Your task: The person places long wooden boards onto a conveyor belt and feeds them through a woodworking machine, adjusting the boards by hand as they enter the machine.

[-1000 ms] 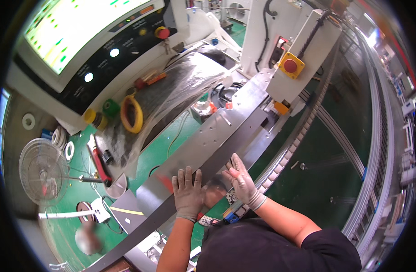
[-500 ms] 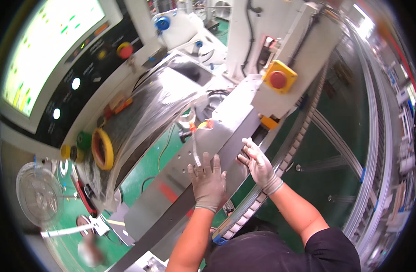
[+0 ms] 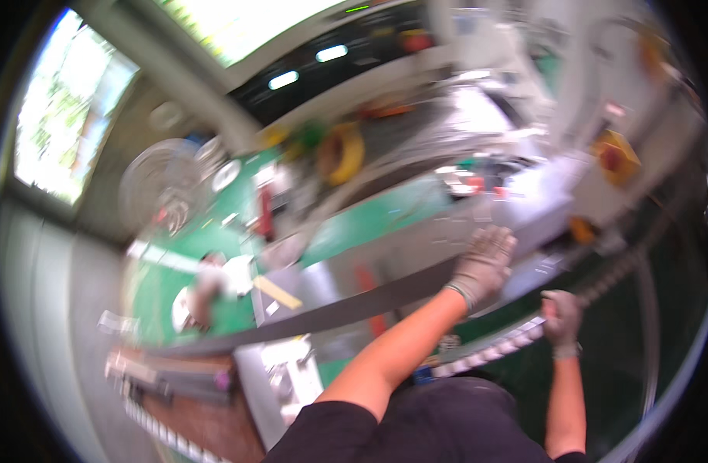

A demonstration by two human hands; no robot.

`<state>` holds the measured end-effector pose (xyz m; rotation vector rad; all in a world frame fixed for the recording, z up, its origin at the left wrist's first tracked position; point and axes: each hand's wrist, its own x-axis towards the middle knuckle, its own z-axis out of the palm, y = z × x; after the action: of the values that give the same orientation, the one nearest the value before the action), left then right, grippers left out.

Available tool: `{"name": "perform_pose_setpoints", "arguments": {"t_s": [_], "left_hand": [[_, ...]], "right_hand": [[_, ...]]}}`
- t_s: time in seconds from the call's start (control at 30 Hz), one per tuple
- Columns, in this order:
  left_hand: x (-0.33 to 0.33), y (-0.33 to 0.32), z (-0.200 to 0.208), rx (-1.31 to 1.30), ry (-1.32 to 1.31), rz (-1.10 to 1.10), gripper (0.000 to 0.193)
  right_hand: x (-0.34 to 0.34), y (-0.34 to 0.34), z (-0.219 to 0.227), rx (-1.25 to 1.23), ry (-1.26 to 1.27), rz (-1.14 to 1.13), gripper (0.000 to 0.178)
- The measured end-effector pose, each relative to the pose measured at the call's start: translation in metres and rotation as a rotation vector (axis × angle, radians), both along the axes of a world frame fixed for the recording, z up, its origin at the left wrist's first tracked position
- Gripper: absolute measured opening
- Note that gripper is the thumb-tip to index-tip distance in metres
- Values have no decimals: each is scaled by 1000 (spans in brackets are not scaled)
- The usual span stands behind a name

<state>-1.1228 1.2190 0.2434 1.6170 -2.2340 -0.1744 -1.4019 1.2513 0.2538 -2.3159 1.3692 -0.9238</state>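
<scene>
My left hand (image 3: 484,266), in a thin pale work glove, reaches over a long grey metal beam (image 3: 427,245). Its fingers are stretched out and it holds nothing; blur hides whether the palm touches the beam. Lower and to the right, my right hand (image 3: 561,320), also gloved, has its fingers curled closed. It is beside a white segmented cable chain (image 3: 493,347), and whatever it may grip is hidden. A dark strip (image 3: 396,295) runs along the beam's near side.
A control panel (image 3: 315,65) with lit buttons stands at the back. Yellow tape (image 3: 342,154) lies near clear plastic sheeting. A yellow box with a red button (image 3: 618,157) is at right. A fan (image 3: 165,181) stands at left, above a brown surface (image 3: 207,417).
My view has swung left, so the scene sits further right and is blurred. The right hand has gone from raised and loosely spread to curled beside the cable chain. The left stays stretched out.
</scene>
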Motion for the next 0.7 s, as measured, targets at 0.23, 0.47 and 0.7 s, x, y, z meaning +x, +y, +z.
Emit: {"name": "perform_pose_setpoints", "arguments": {"t_s": [0.23, 0.47, 0.7], "left_hand": [[180, 185, 35, 103, -164, 234, 80], [189, 206, 44, 167, -157, 323, 85], [138, 151, 22, 112, -28, 250, 84]], "right_hand": [[-58, 2, -60, -39, -91, 46, 24], [-65, -5, -52, -21, 28, 74, 31], [-48, -8, -41, 39, 65, 15, 27]]}}
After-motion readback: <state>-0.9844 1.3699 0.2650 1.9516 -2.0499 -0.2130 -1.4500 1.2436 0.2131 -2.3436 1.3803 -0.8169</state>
